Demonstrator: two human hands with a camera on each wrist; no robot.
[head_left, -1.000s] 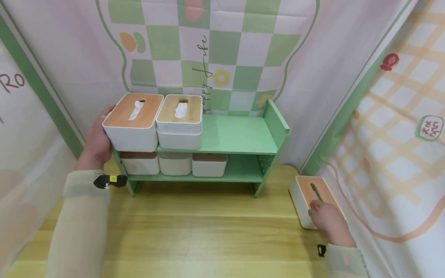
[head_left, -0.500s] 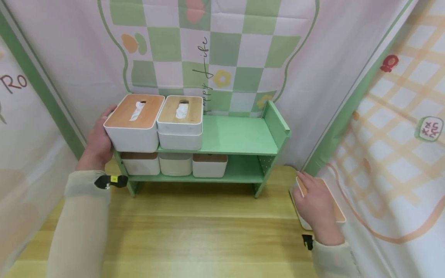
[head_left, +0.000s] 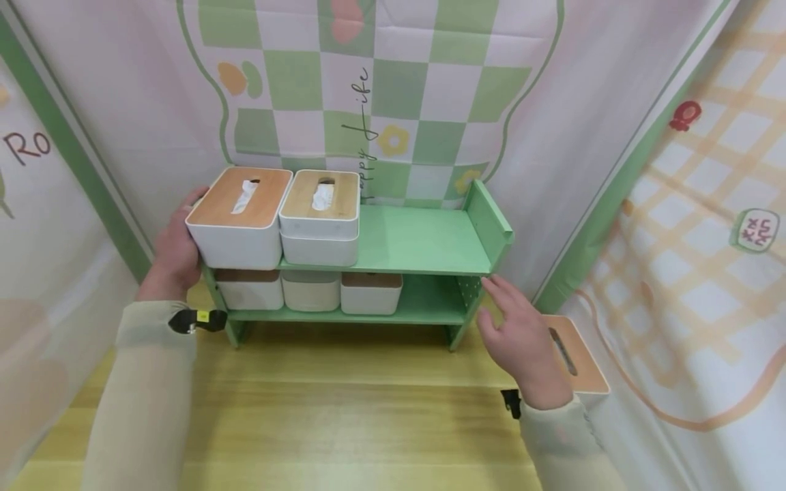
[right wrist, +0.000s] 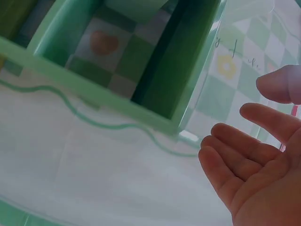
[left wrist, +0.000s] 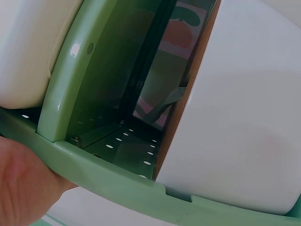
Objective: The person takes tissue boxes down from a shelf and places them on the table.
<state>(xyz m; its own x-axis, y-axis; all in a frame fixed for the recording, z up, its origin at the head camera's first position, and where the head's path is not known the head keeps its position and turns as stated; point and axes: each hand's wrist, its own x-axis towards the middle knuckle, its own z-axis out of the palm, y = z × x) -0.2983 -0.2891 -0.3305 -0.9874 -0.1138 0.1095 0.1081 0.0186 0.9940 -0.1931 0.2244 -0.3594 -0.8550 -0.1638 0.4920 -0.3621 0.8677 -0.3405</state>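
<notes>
My left hand point(head_left: 175, 252) grips the left side panel of a green two-tier shelf point(head_left: 424, 235); its fingertips are partly hidden by a large white tissue box point(head_left: 239, 244) with a wooden lid. In the left wrist view part of the hand point(left wrist: 23, 181) lies against the green panel point(left wrist: 108, 174). To the right of the shelf, my right hand point(head_left: 516, 334) holds nothing, fingers loosely extended and fingertips near the right upright. The right wrist view has the hand point(right wrist: 263, 169) with spread fingers apart from the green frame point(right wrist: 94, 89). Behind this hand, another wooden-lidded tissue box point(head_left: 580, 351) is partly covered.
A smaller tissue box point(head_left: 319, 225) stands beside the large one on the upper tier. Three boxes line the lower tier, among them a cream box point(head_left: 311, 292) and a white box point(head_left: 370, 294). The shelf is on a wooden table point(head_left: 344, 416), with printed curtains point(head_left: 694, 273) around it.
My right hand has moved left and forward from above the right-hand tissue box toward the shelf's right upright, opening its fingers. The left hand has stayed in place.
</notes>
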